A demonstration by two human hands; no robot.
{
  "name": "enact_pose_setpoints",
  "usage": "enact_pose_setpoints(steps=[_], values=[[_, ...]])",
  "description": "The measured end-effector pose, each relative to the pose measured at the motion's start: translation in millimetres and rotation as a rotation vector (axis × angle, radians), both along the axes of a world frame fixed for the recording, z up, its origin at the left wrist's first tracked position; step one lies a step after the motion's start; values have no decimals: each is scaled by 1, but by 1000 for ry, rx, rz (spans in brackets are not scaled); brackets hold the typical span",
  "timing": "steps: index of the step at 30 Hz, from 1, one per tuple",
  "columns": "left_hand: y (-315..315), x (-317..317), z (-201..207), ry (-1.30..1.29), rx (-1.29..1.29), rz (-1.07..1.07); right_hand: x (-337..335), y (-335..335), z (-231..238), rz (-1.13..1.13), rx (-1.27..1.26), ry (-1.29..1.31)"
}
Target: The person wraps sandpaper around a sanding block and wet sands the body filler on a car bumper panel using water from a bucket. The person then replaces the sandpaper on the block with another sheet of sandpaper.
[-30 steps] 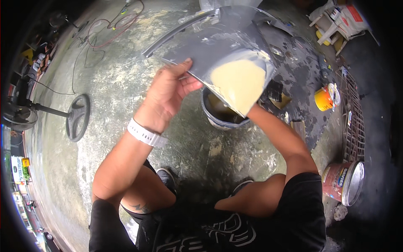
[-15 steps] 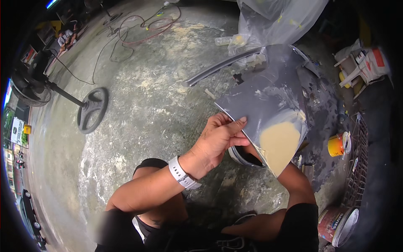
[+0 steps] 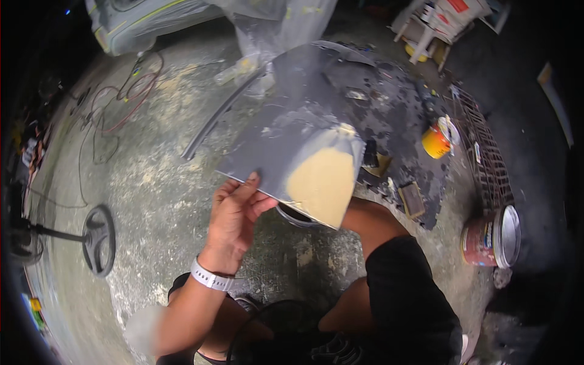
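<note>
My left hand, with a white watch strap at the wrist, pinches the near left edge of a grey body panel. Its thumb lies on top and the fingers curl beneath. A smooth beige filler patch covers the panel's near corner, with pale smears around it. My right forearm reaches under that corner, so the panel hides my right hand. Below the near edge, part of a dark round-rimmed container shows.
On the right are a yellow-orange can, a sanding block, a metal grating and a large reddish bucket. A steering-wheel-shaped stand base is at left, hoses and a plastic-covered vehicle beyond.
My view has swung to the right, so the panel and surroundings appear further left. My left hand keeps its pinch on the panel's edge; my right hand stays hidden beneath.
</note>
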State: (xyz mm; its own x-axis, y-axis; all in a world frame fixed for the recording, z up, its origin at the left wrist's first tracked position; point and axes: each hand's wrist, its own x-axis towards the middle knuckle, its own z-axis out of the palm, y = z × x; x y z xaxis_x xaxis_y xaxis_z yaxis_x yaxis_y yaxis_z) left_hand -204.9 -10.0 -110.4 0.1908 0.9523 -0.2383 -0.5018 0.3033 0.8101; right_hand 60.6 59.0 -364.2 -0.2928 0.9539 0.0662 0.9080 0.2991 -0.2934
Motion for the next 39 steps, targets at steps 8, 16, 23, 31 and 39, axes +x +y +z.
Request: enact_pose_setpoints(steps=[8,16,23,31,39], values=[[2,6,1,-1,-23,-25,-8,-4,3,-6,-3,37],[0,5,0,11,-23,-1,-8,-6,2,25,15,116],[13,-3,-3,-3,74,-23,-1,22,61,145,52,532],[13,6,8,14,102,71,12,3,124,450,-314,854],[7,8,2,31,82,83,41,-8,95,-212,-436,1061]])
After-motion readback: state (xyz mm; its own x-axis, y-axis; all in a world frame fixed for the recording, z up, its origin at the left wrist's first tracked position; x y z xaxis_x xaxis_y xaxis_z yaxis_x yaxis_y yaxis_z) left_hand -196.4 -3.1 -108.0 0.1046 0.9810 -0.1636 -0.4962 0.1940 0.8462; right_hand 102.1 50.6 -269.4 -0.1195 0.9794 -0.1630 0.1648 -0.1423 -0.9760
